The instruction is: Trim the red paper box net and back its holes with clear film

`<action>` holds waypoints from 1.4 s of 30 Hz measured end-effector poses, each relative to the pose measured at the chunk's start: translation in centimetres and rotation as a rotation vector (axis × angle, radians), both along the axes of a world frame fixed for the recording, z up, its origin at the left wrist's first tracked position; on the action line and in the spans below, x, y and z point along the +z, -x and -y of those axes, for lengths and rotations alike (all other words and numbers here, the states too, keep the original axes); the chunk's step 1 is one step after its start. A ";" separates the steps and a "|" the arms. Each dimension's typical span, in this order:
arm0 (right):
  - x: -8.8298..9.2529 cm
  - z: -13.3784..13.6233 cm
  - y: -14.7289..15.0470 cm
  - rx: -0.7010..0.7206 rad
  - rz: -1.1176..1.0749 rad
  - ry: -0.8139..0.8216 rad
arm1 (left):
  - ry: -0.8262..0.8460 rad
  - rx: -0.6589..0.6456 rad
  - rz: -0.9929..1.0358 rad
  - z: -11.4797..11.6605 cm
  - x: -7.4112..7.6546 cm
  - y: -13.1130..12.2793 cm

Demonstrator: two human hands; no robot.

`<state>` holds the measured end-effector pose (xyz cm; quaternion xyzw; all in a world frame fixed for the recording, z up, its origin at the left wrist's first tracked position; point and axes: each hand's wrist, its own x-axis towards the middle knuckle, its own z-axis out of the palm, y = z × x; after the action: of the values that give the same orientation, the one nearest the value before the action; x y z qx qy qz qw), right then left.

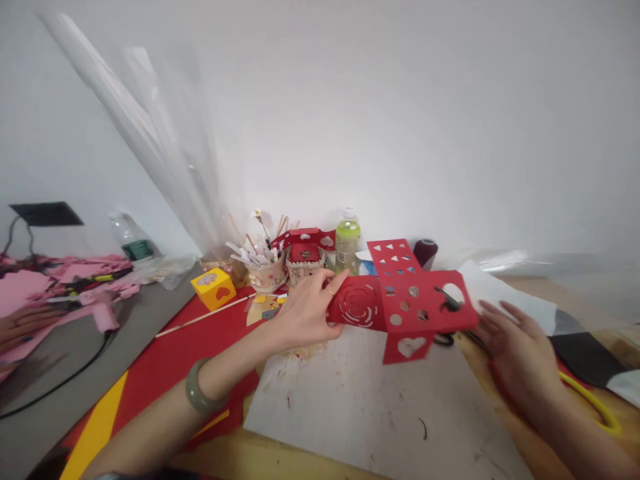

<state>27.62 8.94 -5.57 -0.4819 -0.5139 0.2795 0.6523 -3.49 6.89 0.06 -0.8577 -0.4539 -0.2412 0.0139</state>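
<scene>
My left hand [320, 300], with a ring and a green bangle on the wrist, pinches one end of a red paper box net [395, 300]. The net is held up above a white board [350, 400]. Its panels carry cut-out triangles, circles, a heart and a rose-like swirl, and the flaps hang at angles. My right hand [520, 347] is beside the net's right flap, slightly blurred, fingers spread and the palm showing. Whether its fingertips touch the flap I cannot make out. Black scissor handles [444, 340] show partly below the net.
A yellow paper cube [213, 289], a cup of sticks [265, 272], a woven basket [305, 267] holding red paper and a green-labelled bottle [348, 240] stand along the wall. A pink glue gun [100, 311] lies left, near another person's hand [25, 327]. A yellow loop [595, 403] lies right.
</scene>
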 end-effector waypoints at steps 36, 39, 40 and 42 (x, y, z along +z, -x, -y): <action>4.4 3.2 9.3 0.583 0.435 -0.356 | 0.025 -0.563 0.750 0.7 -0.2 -1.9; 3.7 3.7 8.5 0.542 0.502 -0.429 | 0.022 -0.603 0.603 2.0 -0.2 -1.6; 3.4 3.9 8.1 0.526 0.525 -0.442 | 0.036 -0.624 0.563 2.4 -0.4 -1.6; 2.7 4.4 7.5 0.505 0.554 -0.456 | 0.031 -0.659 0.488 3.1 -0.9 -1.8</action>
<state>20.16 4.54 -2.91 -0.2416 -0.8198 0.1697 0.4907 -1.72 3.83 -0.83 -0.8748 -0.1483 -0.4225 -0.1851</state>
